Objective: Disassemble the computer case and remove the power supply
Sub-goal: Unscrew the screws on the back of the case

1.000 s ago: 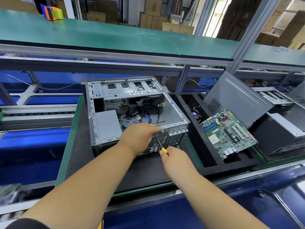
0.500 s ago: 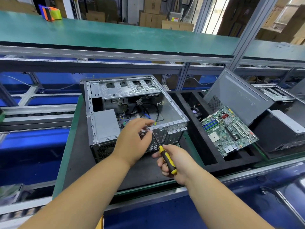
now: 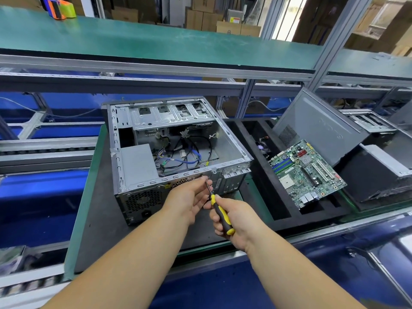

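Note:
The open grey computer case (image 3: pixel 234 150) lies on its side on a black mat (image 3: pixel 100 210), its rear panel facing me. The grey power supply (image 3: pixel 136 161) sits in the case's near left corner, with loose cables beside it. My right hand (image 3: pixel 240 221) grips the yellow-and-black handle of a screwdriver (image 3: pixel 219 211). Its shaft points up toward the rear panel's top edge. My left hand (image 3: pixel 189 197) pinches the shaft near its tip, just in front of the rear panel. The tip itself is hidden by my fingers.
A black foam tray (image 3: pixel 263 188) to the right holds a green motherboard (image 3: pixel 305 172), and the removed side panel (image 3: pixel 316 130) leans behind it. Another dark case (image 3: pixel 379 175) stands further right. A green shelf (image 3: pixel 156 45) overhangs at the back.
My right hand pulled the screwdriver back from the rear panel and shifted down its handle. My left hand came off the case's top edge and now pinches the shaft.

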`<state>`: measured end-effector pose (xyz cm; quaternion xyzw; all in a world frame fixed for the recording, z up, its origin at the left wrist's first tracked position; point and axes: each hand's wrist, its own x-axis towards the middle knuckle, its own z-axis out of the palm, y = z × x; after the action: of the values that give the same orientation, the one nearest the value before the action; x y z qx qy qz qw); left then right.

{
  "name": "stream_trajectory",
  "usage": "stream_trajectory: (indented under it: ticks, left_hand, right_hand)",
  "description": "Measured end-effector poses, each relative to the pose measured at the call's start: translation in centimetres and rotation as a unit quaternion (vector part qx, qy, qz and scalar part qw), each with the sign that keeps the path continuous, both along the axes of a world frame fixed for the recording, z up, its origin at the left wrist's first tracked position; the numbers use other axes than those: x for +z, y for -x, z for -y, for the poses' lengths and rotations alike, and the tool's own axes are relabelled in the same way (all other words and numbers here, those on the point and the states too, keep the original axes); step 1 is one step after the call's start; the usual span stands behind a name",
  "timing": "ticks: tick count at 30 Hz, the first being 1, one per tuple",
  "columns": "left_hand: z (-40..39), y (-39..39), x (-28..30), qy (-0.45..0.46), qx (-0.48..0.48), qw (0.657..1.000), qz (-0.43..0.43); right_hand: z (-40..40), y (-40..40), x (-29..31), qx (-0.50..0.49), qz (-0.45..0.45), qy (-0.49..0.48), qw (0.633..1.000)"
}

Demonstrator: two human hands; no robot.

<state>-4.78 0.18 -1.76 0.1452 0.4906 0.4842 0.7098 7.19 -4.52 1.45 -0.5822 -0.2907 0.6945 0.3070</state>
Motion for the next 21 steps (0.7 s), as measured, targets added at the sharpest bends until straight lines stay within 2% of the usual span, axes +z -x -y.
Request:
stream_trajectory:
  ticks: [3,5,6,8,9,10,11,13,14,15,16,17,18,19,20,21]
  left_hand:
    - [-0.2,-0.3,0.0,0.007,0.009,1.000,-0.003]
    - [-0.4,-0.3,-0.1,0.007,0.008,1.000,-0.013]
    - [-0.4,-0.3,-0.2,0.003,0.006,1.000,-0.020]
    - [-0.4,-0.4,-0.2,-0.009,0.006,1.000,-0.029]
    - [-0.4,-0.4,-0.3,-0.014,0.007,0.999,-0.033]
    - [-0.4,-0.5,-0.2,-0.017,0.008,0.999,-0.035]
    - [-0.4,-0.5,-0.2,-0.018,0.009,0.999,-0.037]
    - [-0.4,-0.6,-0.1,-0.020,0.015,0.999,-0.037]
    - [-0.4,-0.6,-0.1,-0.023,0.018,0.999,-0.037]
    - [-0.5,-0.6,-0.1,-0.026,0.020,0.999,-0.039]
    - [-0.5,-0.6,-0.1,-0.029,0.022,0.998,-0.042]
    - [-0.5,-0.5,-0.1,-0.031,0.022,0.998,-0.044]
    - [-0.5,-0.5,-0.1,-0.032,0.022,0.998,-0.042]
    - [-0.6,-0.5,-0.1,-0.032,0.020,0.999,-0.037]
    - [-0.6,-0.4,-0.2,-0.030,0.020,0.999,-0.032]
    - [-0.6,-0.3,-0.2,-0.028,0.021,0.999,-0.028]
  right_hand:
    - [-0.6,0.6,-0.2,0.020,0.140,-0.010,0.990]
    - [-0.7,0.7,-0.3,0.048,0.267,-0.054,0.961]
    - [-0.5,0.6,-0.4,0.085,0.356,-0.112,0.924]
    - [0.1,0.7,-0.8,0.158,0.524,-0.211,0.810]
    - [0.4,0.9,-0.8,0.173,0.583,-0.239,0.757]
    - [0.5,1.1,-0.8,0.176,0.622,-0.256,0.719]
    - [0.4,1.4,-0.9,0.179,0.646,-0.263,0.694]
    - [0.2,1.6,-1.0,0.190,0.658,-0.265,0.678]
    - [0.1,1.5,-1.0,0.196,0.652,-0.268,0.682]
    - [0.0,1.2,-1.0,0.196,0.627,-0.268,0.705]
    - [-0.2,0.9,-0.9,0.191,0.580,-0.259,0.748]
    - [-0.3,0.6,-0.8,0.178,0.503,-0.235,0.813]
    - [-0.5,0.3,-0.7,0.145,0.387,-0.188,0.891]
    - [-0.5,0.1,-0.6,0.101,0.254,-0.122,0.954]
    - [-0.4,-0.2,-0.5,0.067,0.131,-0.054,0.988]
    - [-0.2,-0.4,-0.5,0.047,0.025,-0.001,0.999]
